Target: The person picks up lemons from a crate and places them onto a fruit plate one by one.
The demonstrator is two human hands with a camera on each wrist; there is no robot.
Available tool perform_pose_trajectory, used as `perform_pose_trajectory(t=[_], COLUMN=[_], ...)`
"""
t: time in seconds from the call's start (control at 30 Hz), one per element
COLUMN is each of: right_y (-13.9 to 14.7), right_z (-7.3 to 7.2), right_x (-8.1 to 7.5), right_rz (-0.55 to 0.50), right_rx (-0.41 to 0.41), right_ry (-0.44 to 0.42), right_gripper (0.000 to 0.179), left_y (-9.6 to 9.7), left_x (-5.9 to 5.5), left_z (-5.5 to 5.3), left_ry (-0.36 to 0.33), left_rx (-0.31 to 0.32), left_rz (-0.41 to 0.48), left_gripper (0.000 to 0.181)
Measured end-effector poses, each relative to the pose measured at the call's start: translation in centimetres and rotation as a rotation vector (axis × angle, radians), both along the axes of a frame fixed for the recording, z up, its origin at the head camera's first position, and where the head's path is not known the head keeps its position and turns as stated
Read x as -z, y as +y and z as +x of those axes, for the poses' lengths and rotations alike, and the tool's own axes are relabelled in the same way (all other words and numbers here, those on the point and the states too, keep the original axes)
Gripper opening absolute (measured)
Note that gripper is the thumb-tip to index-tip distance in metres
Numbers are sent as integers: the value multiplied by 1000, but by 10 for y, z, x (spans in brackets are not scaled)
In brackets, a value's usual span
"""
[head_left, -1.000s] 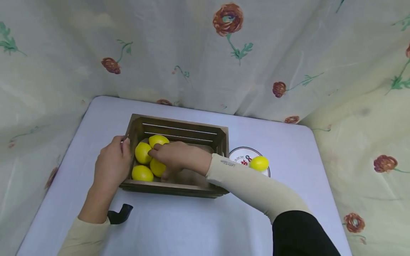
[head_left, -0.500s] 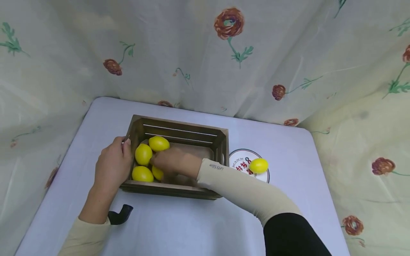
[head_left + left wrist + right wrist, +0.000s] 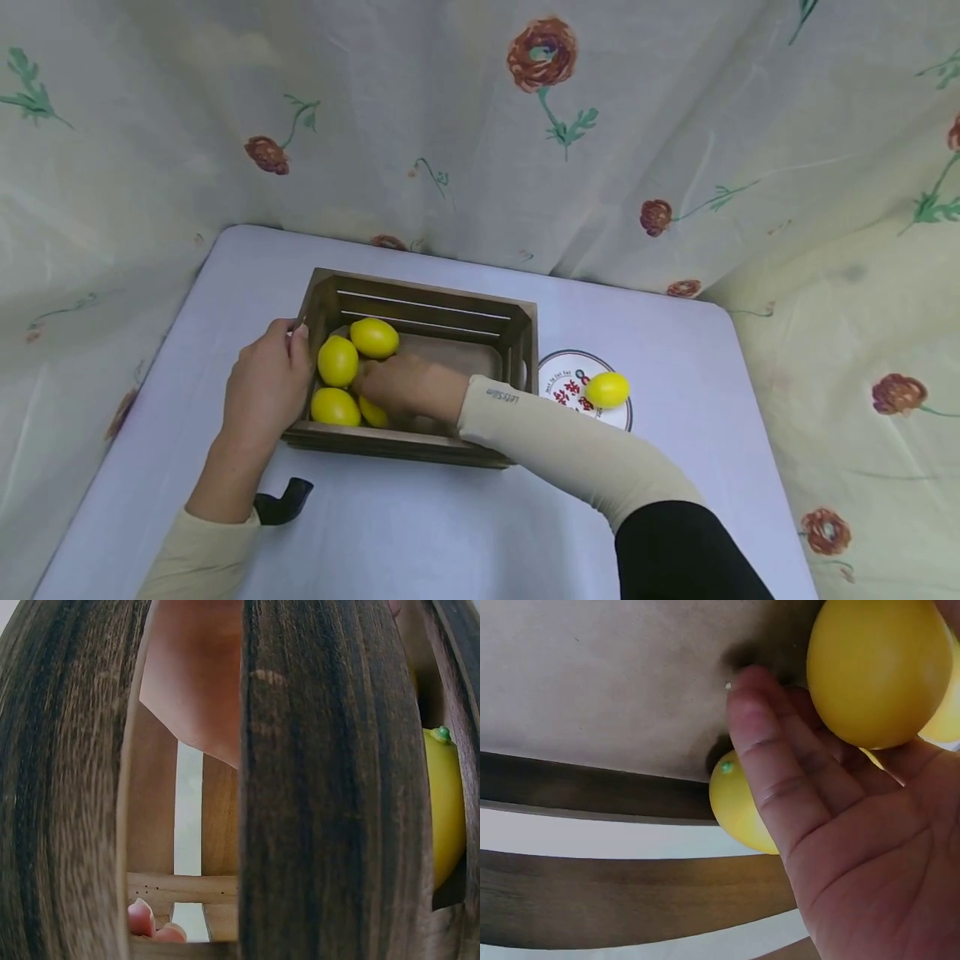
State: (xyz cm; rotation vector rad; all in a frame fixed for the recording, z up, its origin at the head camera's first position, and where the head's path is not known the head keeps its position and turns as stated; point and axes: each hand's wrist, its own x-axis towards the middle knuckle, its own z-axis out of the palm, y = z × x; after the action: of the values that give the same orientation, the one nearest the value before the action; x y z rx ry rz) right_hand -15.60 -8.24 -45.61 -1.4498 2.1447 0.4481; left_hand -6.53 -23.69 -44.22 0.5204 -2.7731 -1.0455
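My left hand [image 3: 266, 383] grips the left end of the brown wooden crate [image 3: 405, 448]. In the left wrist view, fingertips [image 3: 140, 916] show through the gap between dark slats. Inside the crate, my right hand [image 3: 401, 383] is among several yellow lemons, palm turned towards its wrist camera. The right wrist view has its fingers bent around one lemon [image 3: 881, 671], with the thumb at the top right corner. A green-tipped lemon [image 3: 735, 806] lies behind the little finger, near the slatted wall. From the head, my right hand partly covers the front lemon [image 3: 372, 412].
A round white plate [image 3: 558, 379] with red print stands right of the crate and bears one lemon [image 3: 607, 390]. A black curved piece [image 3: 285, 502] sticks out beside the left cuff. Flower-patterned curtains [image 3: 420, 100] hang behind the white table [image 3: 465, 533].
My right hand has moved a little left and lower into the crate, covering more of the front lemon. The left hand keeps its place on the crate.
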Motion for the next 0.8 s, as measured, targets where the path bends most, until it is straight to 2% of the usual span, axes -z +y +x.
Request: perform_pose_trajectory(t=[0.43,0.7,0.8], right_y=[1,-3,-1], right_z=[-2,-1,-2], right_x=[-1,-12,-15], right_rz=[-32,-33,-39], right_rx=[67,76,88], right_ry=[-104,-92,-99], right_gripper=[14,18,25], left_y=[1,0,1], left_x=[1,-2,-2], left_z=[-1,0,0], left_ry=[20,9,11], left_rx=[11,6,9], left_rz=[1,21,23], left_gripper=[50,50,50])
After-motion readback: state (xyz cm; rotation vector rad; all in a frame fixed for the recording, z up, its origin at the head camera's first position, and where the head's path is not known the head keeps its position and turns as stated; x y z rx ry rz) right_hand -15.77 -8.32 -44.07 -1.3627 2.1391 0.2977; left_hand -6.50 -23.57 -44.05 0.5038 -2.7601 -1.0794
